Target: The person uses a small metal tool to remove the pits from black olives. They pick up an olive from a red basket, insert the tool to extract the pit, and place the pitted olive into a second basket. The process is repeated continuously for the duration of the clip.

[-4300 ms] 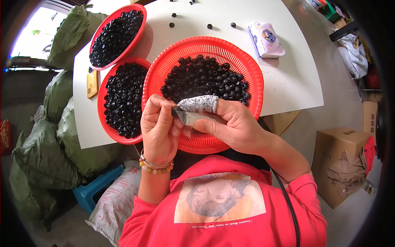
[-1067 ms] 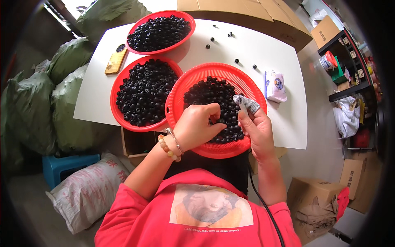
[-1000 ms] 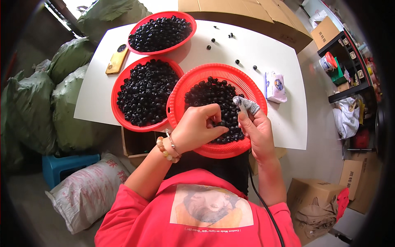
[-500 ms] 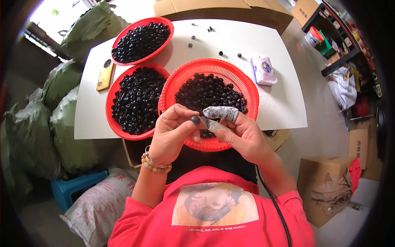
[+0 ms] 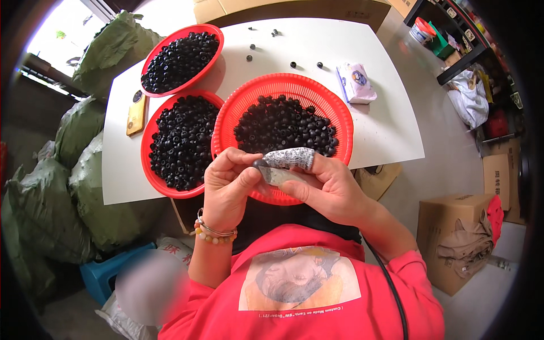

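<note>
My left hand [image 5: 228, 180] pinches a small round black piece [image 5: 259, 164] between thumb and fingertips, over the near rim of a red slotted basket [image 5: 347, 116]. In my right hand [image 5: 334, 184] is a flat, pale grey blade [image 5: 277, 176], gripped between thumb and fingers. Its far end touches or overlaps the black piece; the exact contact is hard to make out. A grey knitted finger sleeve [image 5: 290, 157] covers my right index finger. Many black pieces [image 5: 286, 126] like the held one lie in the basket, several showing a hole.
Two red bowls full of black pieces [image 5: 184, 136] [image 5: 180, 59] stand at the left of the white table [image 5: 391, 127]. A yellow phone [image 5: 136, 116], a tissue pack [image 5: 356, 84] and loose pieces lie there too. Green sacks [image 5: 122, 192] crowd the left; a cardboard box [image 5: 453, 226] stands right.
My right hand has brought the blade leftward against the black piece, and the knitted finger has come closer to my left fingertips. The whole view has shifted slightly.
</note>
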